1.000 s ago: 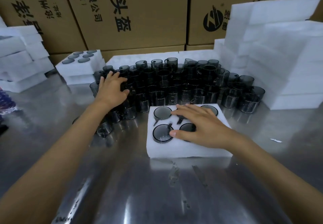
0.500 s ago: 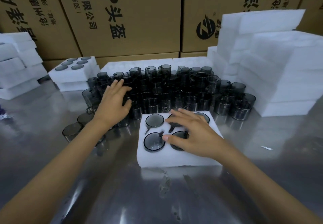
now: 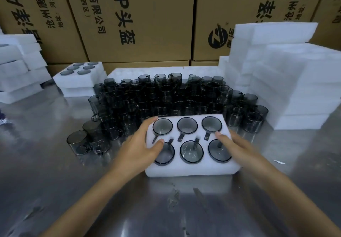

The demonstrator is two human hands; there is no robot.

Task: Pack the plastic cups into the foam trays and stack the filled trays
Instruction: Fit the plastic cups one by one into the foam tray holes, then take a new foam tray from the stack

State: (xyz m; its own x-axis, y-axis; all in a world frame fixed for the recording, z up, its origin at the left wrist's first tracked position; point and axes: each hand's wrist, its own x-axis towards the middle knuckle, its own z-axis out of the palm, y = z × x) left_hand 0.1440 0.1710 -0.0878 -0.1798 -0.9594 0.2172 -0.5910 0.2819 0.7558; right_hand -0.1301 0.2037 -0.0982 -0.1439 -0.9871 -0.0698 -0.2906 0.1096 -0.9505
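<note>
A white foam tray lies on the steel table in front of me, with dark smoky plastic cups seated in all of its round pockets, handles in the slots. My left hand grips the tray's left end, thumb on top beside a cup. At the right end my right hand grips it too, thumb on top, fingers hidden behind the edge. Just behind the tray stands a dense pile of loose cups.
A stack of filled trays sits at the back left, with more foam further left. Tall stacks of foam trays rise on the right. Cardboard boxes wall off the back. A few loose cups stand left of my left hand.
My left hand left the pile of cups and took the tray's left end. My right hand slid off the tray's top to its right end. All pockets now show cups.
</note>
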